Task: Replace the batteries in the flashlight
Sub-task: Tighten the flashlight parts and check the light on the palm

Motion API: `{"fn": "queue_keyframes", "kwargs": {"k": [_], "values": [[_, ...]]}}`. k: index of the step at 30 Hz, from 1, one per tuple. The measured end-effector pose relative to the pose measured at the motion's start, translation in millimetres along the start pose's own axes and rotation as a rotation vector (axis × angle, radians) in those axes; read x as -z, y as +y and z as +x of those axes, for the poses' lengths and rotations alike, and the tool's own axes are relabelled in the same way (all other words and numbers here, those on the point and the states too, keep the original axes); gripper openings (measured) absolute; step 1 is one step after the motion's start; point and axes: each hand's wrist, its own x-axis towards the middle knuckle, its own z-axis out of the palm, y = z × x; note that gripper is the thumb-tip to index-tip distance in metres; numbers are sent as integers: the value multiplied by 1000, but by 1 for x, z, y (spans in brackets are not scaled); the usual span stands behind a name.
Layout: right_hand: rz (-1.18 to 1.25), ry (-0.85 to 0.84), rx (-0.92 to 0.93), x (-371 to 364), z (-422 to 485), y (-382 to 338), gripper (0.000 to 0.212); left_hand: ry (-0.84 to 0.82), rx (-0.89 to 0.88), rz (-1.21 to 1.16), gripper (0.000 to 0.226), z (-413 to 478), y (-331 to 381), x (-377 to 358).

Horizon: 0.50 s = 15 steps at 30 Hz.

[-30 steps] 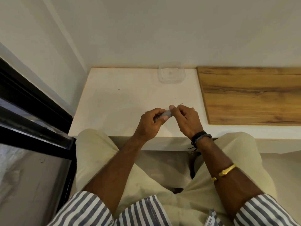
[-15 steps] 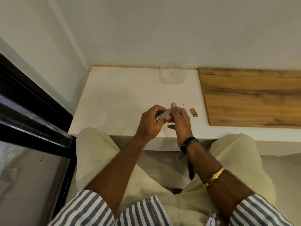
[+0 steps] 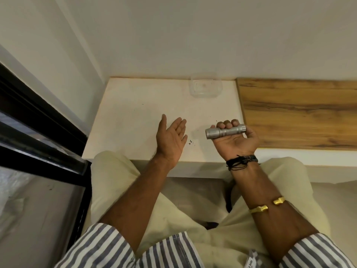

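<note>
Flashlight in right hand, left hand free: check stage.

Nearest me, the right hand lay palm-up, fingers curled around the silver flashlight, held level just above the white ledge. The left hand was spread wide, holding nothing. Farther back stood a clear container. I judged the body looked closed; best practice was testing the switch before setting it down.

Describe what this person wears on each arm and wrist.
Both forearms are bare below rolled sleeves striped blue-grey and white, the left sleeve and the right sleeve. The right wrist carries a bundle of black cord bracelets. Higher up that forearm sits an open gold cuff bangle. The left wrist is bare.
</note>
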Motion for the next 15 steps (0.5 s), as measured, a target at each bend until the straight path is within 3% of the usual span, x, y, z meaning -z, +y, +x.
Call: {"fn": "queue_keyframes", "kwargs": {"k": [15], "values": [[-2, -86, -32, -4, -2, 3, 20, 9, -32, -19, 86, -1, 7, 3]]}}
